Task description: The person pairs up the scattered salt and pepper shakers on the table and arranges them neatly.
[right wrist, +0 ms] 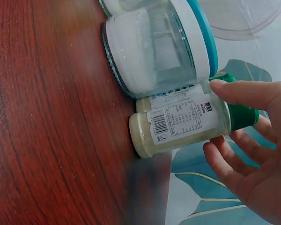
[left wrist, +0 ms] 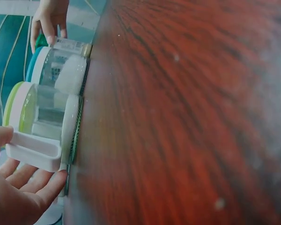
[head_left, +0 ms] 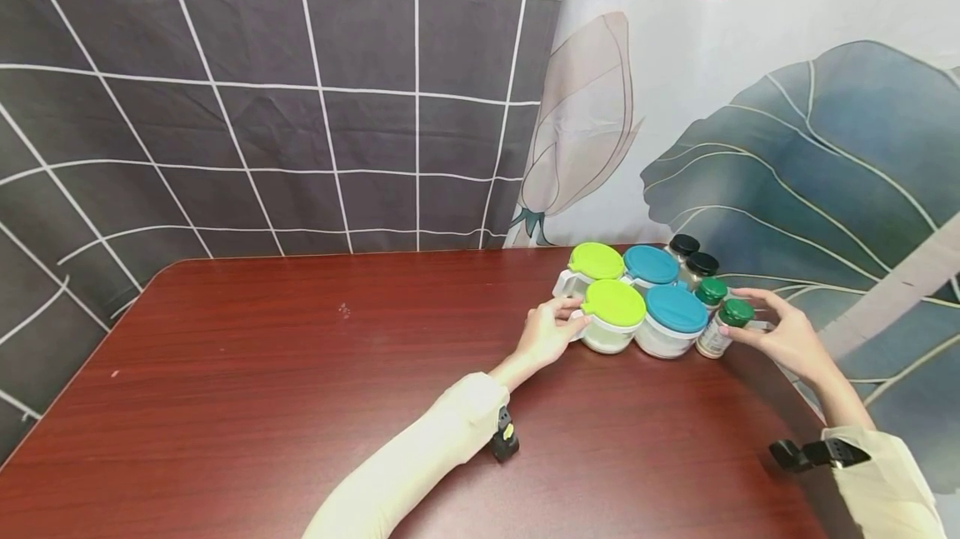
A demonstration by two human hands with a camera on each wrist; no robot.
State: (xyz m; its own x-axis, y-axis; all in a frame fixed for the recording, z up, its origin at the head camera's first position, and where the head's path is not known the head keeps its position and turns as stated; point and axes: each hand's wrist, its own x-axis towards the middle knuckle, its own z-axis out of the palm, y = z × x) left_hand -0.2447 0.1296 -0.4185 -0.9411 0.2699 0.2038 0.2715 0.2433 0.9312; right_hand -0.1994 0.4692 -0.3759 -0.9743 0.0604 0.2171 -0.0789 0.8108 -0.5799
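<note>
In the head view two jars with lime-green lids (head_left: 613,303) (head_left: 596,261) and two with blue lids (head_left: 677,309) (head_left: 651,264) stand close together. My left hand (head_left: 546,334) is at the white handle (left wrist: 35,150) of the front green-lidded jar, thumb by its top, other fingers extended beside it. To the right of the jars are two seasoning bottles with green caps (head_left: 736,312) (head_left: 711,291). My right hand (head_left: 783,337) touches the front bottle (right wrist: 187,123) from the outer side, thumb near its neck, fingers loosely bent along it.
Two black-capped bottles (head_left: 702,264) (head_left: 683,246) stand behind the green-capped ones. A dark red wooden table (head_left: 300,389) bears everything. Behind it hang a grey gridded cloth (head_left: 360,131) and a leaf-printed curtain (head_left: 795,147), which also runs along the right side.
</note>
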